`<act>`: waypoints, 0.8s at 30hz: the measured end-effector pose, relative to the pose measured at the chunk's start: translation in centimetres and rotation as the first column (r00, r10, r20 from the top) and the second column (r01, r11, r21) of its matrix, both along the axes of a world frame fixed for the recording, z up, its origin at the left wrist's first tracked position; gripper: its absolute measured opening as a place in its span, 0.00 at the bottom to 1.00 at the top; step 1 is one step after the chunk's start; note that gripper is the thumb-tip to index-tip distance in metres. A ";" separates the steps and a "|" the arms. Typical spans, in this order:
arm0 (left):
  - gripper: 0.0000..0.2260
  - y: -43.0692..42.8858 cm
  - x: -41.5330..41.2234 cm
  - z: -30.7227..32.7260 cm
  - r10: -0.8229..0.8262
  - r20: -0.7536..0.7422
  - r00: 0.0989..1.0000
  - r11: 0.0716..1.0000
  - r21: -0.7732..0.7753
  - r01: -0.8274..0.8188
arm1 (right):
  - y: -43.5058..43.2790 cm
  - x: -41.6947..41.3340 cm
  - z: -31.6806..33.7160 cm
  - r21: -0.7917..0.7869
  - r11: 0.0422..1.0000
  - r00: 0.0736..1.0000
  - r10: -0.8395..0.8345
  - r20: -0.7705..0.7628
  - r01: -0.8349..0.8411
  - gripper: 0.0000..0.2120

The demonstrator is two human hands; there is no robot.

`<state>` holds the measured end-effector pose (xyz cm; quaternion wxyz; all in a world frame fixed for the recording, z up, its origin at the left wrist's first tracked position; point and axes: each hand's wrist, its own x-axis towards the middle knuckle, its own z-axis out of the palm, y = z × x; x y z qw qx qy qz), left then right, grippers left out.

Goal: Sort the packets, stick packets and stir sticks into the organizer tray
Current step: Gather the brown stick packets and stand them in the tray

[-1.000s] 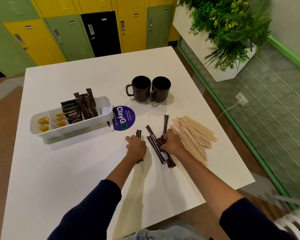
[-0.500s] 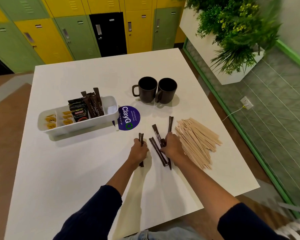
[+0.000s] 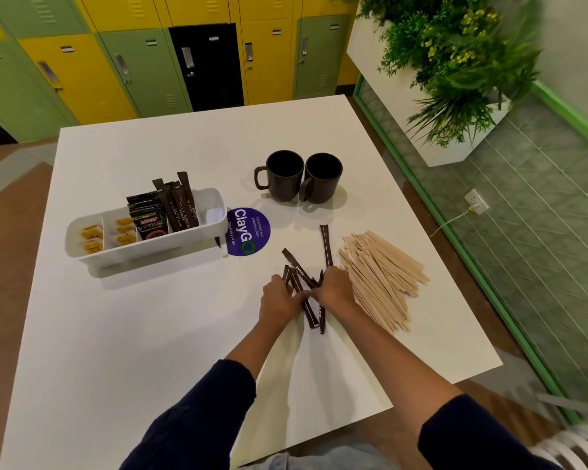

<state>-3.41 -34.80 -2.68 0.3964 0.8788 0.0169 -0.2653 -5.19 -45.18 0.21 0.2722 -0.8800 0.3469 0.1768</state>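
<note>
- The left hand (image 3: 279,301) and right hand (image 3: 335,290) met knuckles up low over the counter (image 3: 150,351), their fingertips touching each other.
- Both hands were curled over a bunch of dark brown stick packets (image 3: 299,276), the fingers pinching it from either side. How many packets each hand held could not be told.
- The packets' ends fanned out past the fingers, and two ends poked out beneath the wrists. One long packet ran straight away from the right hand's knuckles.
- Both forearms reached forward from dark sleeves and converged on the bunch.
- The heap of wooden stir sticks (image 3: 381,276) lay just right of the right hand, touching or nearly touching it.
- A round purple sticker (image 3: 248,232) lay just beyond the left hand.
- The white organizer tray (image 3: 150,249) stood farther off to the left, well apart from the hands. It held yellow packets (image 3: 92,237), black packets (image 3: 150,222) and standing stick packets (image 3: 180,205) in separate compartments.
- Two dark mugs (image 3: 302,178) stood side by side beyond the hands.
</note>
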 end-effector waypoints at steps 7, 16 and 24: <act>0.13 0.3 0.3 0.2 0.020 0.046 0.999 0.993 0.119 -0.025 | -1.3 -0.4 0.4 0.085 0.993 0.996 0.085 -0.021 -0.083 0.15; 0.07 1.8 1.7 0.8 0.430 -0.304 0.850 0.746 -0.411 -0.524 | -0.8 0.0 1.3 0.327 0.939 0.994 0.091 0.059 -0.106 0.12; 0.13 2.5 1.9 0.7 0.344 -0.178 0.922 0.809 -0.443 -0.387 | 0.4 0.5 1.6 0.397 0.902 0.986 0.148 0.078 -0.167 0.13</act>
